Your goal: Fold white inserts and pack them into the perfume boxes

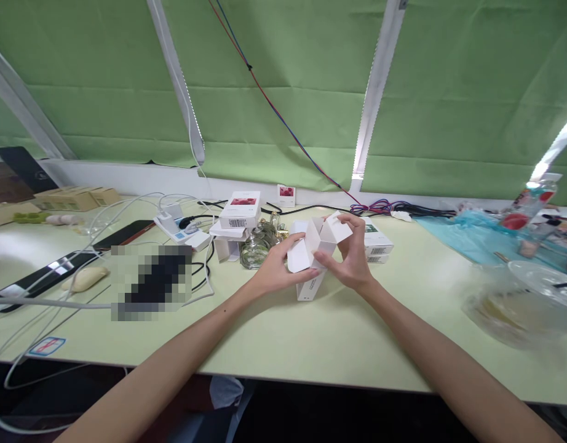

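Note:
Both of my hands hold a small white cardboard box (311, 258) with its top flaps open, just above the pale green table (283, 338). My left hand (277, 271) grips its left side, fingers curled round it. My right hand (352, 255) pinches the right side and a raised flap. Just behind the box stand several glass perfume bottles (258, 243) and more white boxes (241, 210).
White cables and a power strip (179, 231) lie at the left with a dark phone (124, 234). A second stack of boxes (378, 246) sits behind my right hand. Clear plastic containers (523, 301) and a blue bag (468, 231) fill the right. Green blinds hang behind.

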### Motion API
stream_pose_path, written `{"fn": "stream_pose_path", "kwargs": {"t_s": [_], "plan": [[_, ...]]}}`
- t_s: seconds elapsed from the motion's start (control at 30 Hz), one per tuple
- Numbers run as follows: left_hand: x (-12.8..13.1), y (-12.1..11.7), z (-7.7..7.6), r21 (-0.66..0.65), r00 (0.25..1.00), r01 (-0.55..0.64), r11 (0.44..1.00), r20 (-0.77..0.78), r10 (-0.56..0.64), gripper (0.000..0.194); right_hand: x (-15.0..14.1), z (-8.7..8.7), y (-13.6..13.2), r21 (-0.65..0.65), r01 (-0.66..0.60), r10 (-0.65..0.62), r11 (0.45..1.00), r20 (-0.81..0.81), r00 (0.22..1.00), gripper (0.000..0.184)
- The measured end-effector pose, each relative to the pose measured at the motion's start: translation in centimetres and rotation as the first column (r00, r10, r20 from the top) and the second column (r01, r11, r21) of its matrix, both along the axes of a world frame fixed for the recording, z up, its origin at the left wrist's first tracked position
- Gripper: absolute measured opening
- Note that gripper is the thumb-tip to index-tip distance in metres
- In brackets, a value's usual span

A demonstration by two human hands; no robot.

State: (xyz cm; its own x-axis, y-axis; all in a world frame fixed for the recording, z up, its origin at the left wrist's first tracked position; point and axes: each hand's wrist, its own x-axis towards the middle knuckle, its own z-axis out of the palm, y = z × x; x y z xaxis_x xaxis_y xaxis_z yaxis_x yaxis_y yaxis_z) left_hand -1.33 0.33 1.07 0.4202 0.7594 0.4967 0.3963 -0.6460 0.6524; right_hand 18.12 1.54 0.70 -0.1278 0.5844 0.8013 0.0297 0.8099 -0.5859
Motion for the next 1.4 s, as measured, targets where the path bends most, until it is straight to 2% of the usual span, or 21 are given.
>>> {"fn": "stream_pose_path", "kwargs": {"t_s": [0.2, 0.57, 0.8, 1.03, 1.4], "plan": [[-0.06, 0.05, -0.08, 0.010, 1.000, -0.005, 1.000, 0.010, 0.005, 0.072, -0.01, -0.16, 0.03, -0.006, -0.015, 0.015, 1.000, -0.007, 1.000, 0.066], [0.15, -0.43, 0.28, -0.059, 0.995, 0.059, 0.997, 0.088, -0.054, 0.088, 0.03, -0.43, 0.16, -0.015, -0.023, 0.024, 1.000, 0.022, 0.999, 0.064], [-0.09, -0.15, -0.08, -0.039, 0.997, 0.044, 0.998, 0.068, -0.041, 0.103, -0.08, -0.40, 0.02, -0.023, -0.023, 0.024, 0.999, 0.035, 0.999, 0.063], [-0.24, -0.28, 0.31, -0.020, 0.999, 0.032, 0.999, 0.004, -0.032, 0.095, -0.09, -0.62, 0.10, -0.043, -0.016, 0.018, 0.999, 0.043, 0.999, 0.065], [-0.45, 0.07, 0.13, 0.022, 0.999, 0.038, 0.999, -0.019, -0.037, 0.092, -0.07, -0.68, 0.03, -0.019, 0.019, -0.018, 1.000, 0.058, 0.998, 0.065]]}}
